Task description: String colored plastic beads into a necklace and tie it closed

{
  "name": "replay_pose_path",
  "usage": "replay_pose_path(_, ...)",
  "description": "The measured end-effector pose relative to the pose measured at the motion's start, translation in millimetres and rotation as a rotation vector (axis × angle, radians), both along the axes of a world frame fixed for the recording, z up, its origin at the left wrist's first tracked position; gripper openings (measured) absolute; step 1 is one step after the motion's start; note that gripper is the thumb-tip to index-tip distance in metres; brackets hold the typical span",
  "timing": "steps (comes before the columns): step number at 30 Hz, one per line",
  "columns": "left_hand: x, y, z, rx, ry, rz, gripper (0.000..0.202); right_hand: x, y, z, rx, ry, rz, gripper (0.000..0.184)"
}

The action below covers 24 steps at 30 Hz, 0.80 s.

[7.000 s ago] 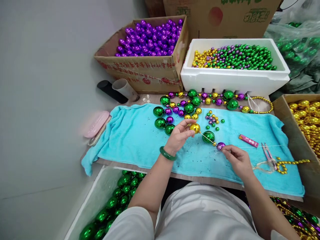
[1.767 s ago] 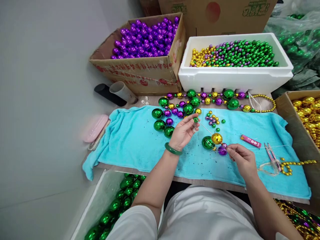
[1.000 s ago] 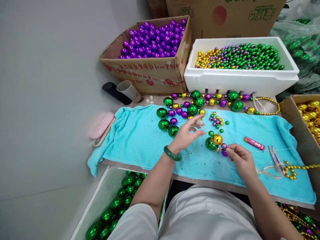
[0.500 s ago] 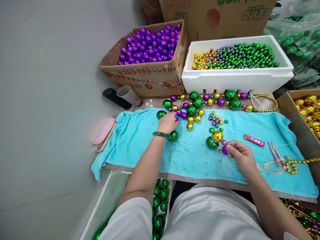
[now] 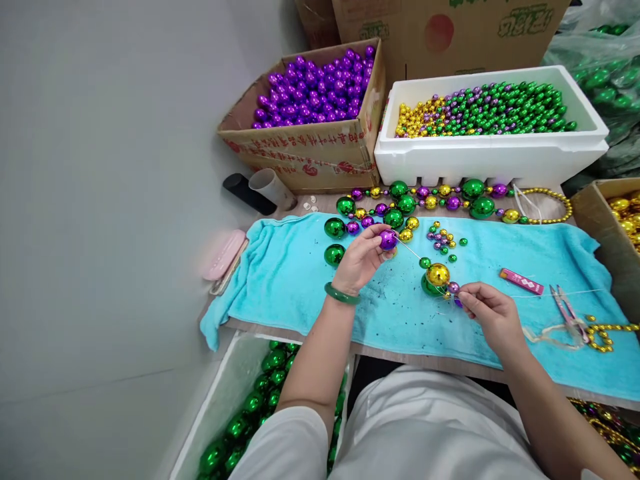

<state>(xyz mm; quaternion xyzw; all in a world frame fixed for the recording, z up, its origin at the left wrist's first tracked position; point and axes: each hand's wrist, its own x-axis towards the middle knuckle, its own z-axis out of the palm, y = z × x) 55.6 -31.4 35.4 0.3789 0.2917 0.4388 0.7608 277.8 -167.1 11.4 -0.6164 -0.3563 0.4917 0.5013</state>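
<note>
A shiny purple bead (image 5: 388,240) is pinched between the fingertips of my left hand (image 5: 361,259), which wears a green bangle (image 5: 342,293). From that bead a thin pale string or needle (image 5: 410,249) runs down to a small green bead (image 5: 425,263). My right hand (image 5: 490,308) is closed on the strand near a small lilac bead (image 5: 453,287) and a purple bead partly hidden by the fingers. A large gold bead (image 5: 439,274) lies beside it, over a big green bead (image 5: 429,287). Gold beads (image 5: 406,235) sit just beyond my left fingertips.
A finished-looking bead strand (image 5: 431,202) stretches along the back of the blue towel (image 5: 290,287). Behind stand a carton of purple beads (image 5: 300,143) and a white foam box (image 5: 490,157). Pink scissors (image 5: 567,310), a pink packet (image 5: 521,281) and small loose beads (image 5: 440,239) lie right.
My left hand has moved right from the loose beads at the left and now holds a purple bead at the string's end. My right hand keeps its hold, and the view has shifted slightly.
</note>
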Motion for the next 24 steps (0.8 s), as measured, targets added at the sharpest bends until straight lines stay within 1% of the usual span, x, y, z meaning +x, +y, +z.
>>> replay_pose_path(9,-6,-6,3.2,0.051,0.044,0.031,0.032,-2,-4,2.0,0.03,-0.064,0.026,0.021)
replay_pose_path(14,-8,-9,3.7,0.175,0.159,0.116,0.033,2,-8,2.6,0.03,-0.129,0.034,0.021)
replay_pose_path(18,-6,-13,4.6,0.252,0.24,0.063,0.042,3,-8,3.5,0.032,-0.152,0.044,0.023)
replay_pose_path(21,-2,-18,4.0,0.247,0.221,-0.002,0.048,0,-7,2.0,0.053,-0.154,0.055,0.024)
replay_pose_path(24,2,-21,3.6,0.246,0.201,-0.038,0.046,-4,-6,-3.2,0.071,-0.152,0.041,0.023)
